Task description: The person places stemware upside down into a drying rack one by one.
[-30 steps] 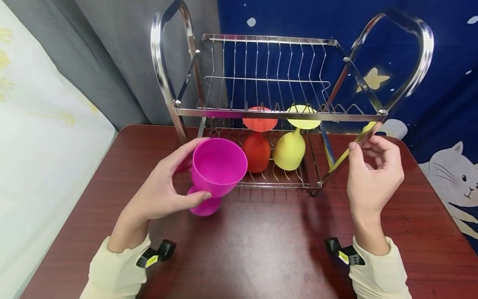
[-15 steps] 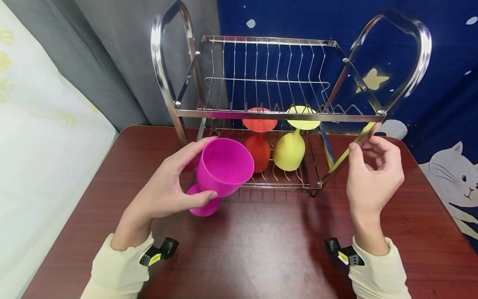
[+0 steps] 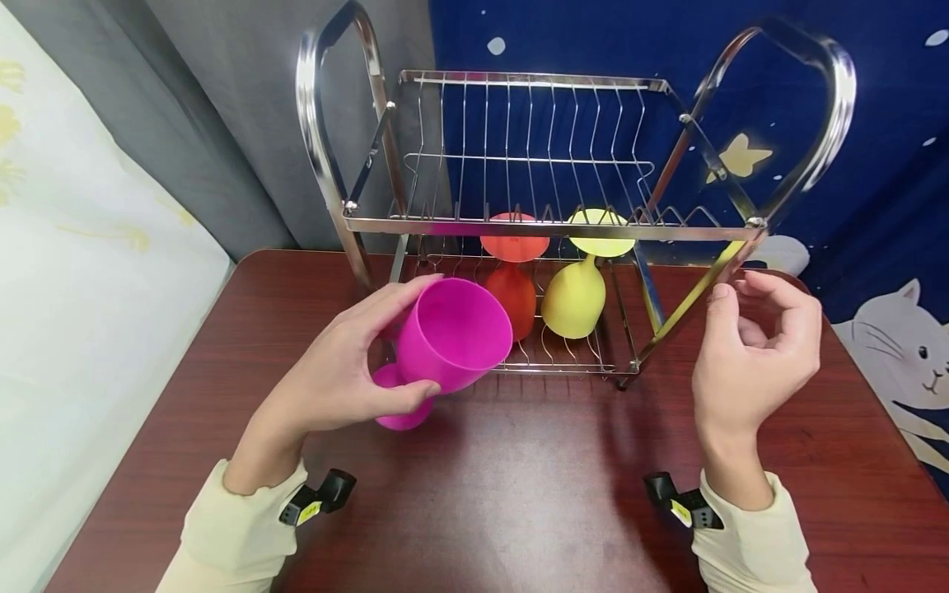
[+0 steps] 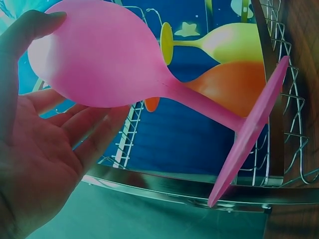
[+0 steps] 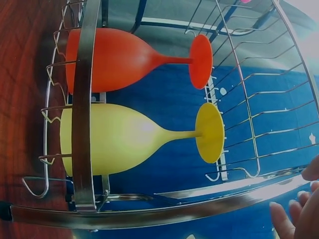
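A magenta plastic goblet [image 3: 461, 329] is in my left hand [image 3: 341, 371], which grips its bowl between thumb and fingers. The goblet leans with its mouth up toward the right and its foot low at the left. In the left wrist view the thumb [image 4: 37, 27] presses one side of the bowl. Behind it, a red goblet [image 3: 510, 301] and a yellow goblet [image 3: 574, 301] stand upside down on the lower tier of a metal dish rack [image 3: 556, 231]. My right hand [image 3: 752, 362], fingers loosely curled and holding nothing, is beside the rack's right post.
The rack's upper wire tier [image 3: 530, 156] hangs over the goblets, with curved handles [image 3: 838, 107] on both sides. It stands at the back of a brown wooden table [image 3: 504, 494]. Behind are a grey curtain [image 3: 215, 123] and a blue patterned curtain [image 3: 563, 37].
My left hand has moved the magenta goblet a little to the right, tipping it further that way. My right hand has shifted slightly right, away from the rack's post.
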Available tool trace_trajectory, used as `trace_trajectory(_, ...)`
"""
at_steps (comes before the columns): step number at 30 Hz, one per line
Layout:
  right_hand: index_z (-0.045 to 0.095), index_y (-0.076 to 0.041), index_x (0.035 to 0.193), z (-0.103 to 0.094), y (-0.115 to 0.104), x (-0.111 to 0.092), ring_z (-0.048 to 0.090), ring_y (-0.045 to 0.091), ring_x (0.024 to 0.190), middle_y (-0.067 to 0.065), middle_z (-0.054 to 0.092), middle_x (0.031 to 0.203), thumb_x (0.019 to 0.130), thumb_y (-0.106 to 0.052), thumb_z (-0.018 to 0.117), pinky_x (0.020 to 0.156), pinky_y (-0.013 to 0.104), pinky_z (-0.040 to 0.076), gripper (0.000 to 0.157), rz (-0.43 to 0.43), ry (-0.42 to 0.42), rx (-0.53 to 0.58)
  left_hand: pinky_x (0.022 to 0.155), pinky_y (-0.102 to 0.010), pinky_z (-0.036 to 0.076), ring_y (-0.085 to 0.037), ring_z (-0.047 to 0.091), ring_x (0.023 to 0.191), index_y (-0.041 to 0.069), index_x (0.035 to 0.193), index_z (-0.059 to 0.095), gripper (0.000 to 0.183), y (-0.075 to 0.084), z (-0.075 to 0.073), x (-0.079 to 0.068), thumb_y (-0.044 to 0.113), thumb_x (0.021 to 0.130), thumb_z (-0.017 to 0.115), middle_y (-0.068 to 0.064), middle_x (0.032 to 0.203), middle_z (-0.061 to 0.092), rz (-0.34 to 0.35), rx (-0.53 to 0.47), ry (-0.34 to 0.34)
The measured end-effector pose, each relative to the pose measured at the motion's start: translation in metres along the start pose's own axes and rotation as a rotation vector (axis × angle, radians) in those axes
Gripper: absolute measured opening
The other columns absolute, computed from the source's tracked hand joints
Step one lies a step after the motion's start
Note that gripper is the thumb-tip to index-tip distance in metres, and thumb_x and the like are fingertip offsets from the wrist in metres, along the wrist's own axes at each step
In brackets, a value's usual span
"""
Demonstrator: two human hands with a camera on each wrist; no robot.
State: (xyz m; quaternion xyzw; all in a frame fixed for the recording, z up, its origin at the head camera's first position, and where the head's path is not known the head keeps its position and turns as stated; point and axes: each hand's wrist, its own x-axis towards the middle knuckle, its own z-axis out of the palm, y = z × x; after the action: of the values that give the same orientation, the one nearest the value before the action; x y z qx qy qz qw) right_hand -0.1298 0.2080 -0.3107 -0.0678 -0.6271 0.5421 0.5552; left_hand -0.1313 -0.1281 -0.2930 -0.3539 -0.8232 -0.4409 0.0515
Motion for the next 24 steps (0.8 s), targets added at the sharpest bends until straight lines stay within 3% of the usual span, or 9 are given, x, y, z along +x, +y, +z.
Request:
trace_trajectory(9, 0.070, 0.006, 0.087, 0.004, -0.014, -0.007, 0.060, 0.019, 0.078, 0.002, 0.064, 0.086, 0.080, 0.004, 0.065, 0.063, 0.017, 0.047, 0.009, -0.081, 0.069, 0.078, 0.078, -0.031, 0.057, -0.012, 0.053, 0.115, 0.021, 0.147, 0.041, 0.092, 0.000, 0.002, 0.003, 0.020, 0.067, 0.086, 0.004, 0.134, 0.052, -0.019, 0.038, -0.032)
trace_trajectory(13, 0.068, 0.011, 0.081, 0.008, -0.017, -0.015, 0.059, 0.016, 0.072, 0.010, 0.063, 0.081, 0.078, 0.009, 0.061, 0.064, 0.018, 0.047, 0.007, -0.154, 0.077, 0.179, 0.077, -0.030, 0.057, -0.012, 0.052, 0.115, 0.022, 0.147, 0.041, 0.091, 0.001, 0.003, 0.005, 0.022, 0.068, 0.085, 0.004, 0.134, 0.052, -0.023, 0.050, -0.053)
trace_trajectory(17, 0.067, 0.012, 0.077, 0.012, -0.017, -0.021, 0.059, 0.014, 0.074, 0.018, 0.062, 0.077, 0.075, 0.010, 0.062, 0.066, 0.019, 0.048, 0.006, -0.237, 0.011, 0.227, 0.076, -0.030, 0.057, -0.012, 0.051, 0.115, 0.022, 0.147, 0.041, 0.090, 0.001, 0.005, 0.008, 0.023, 0.068, 0.085, 0.004, 0.133, 0.052, -0.019, 0.062, -0.072)
trace_trajectory(24, 0.066, 0.015, 0.079, 0.016, -0.023, -0.031, 0.059, 0.019, 0.076, 0.025, 0.062, 0.077, 0.077, 0.000, 0.066, 0.069, 0.016, 0.049, 0.015, -0.333, -0.195, 0.230, 0.074, -0.026, 0.057, -0.010, 0.052, 0.112, 0.021, 0.147, 0.041, 0.088, 0.002, 0.010, 0.012, 0.027, 0.070, 0.082, 0.003, 0.131, 0.053, 0.004, 0.116, -0.107)
